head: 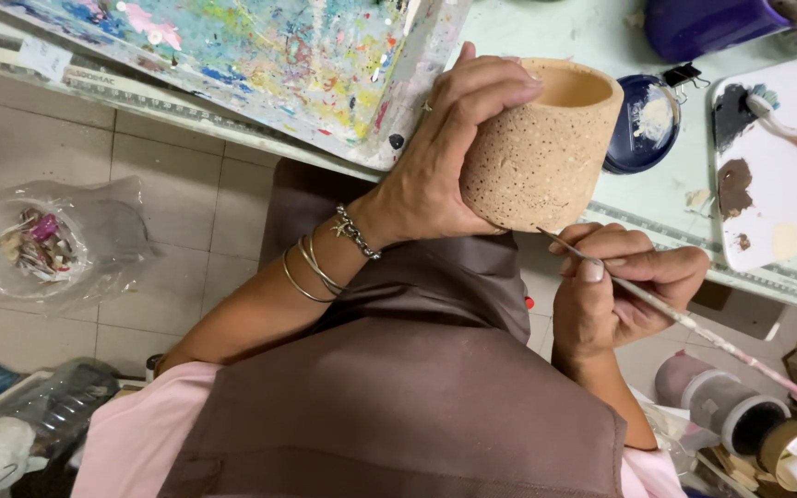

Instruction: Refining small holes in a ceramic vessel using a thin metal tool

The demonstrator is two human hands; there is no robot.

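gripping the speckled tan clay cup [546,152] with my left hand [445,171] wrapped round its wall, i hold it over my lap, just off the table edge [657,221]. my right hand [615,286], just below the cup, pinches a thin paintbrush [694,323], tip at its base. it looks stiff, rough and breakable, so the wall seems the safest hold.

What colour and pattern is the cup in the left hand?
Sandy tan cup, speckled with small dots; head view.

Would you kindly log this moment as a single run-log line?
left hand: grips speckled tan clay cup | right hand: holds thin paintbrush, tip at cup's lower edge | behind: paint palette, blue dish
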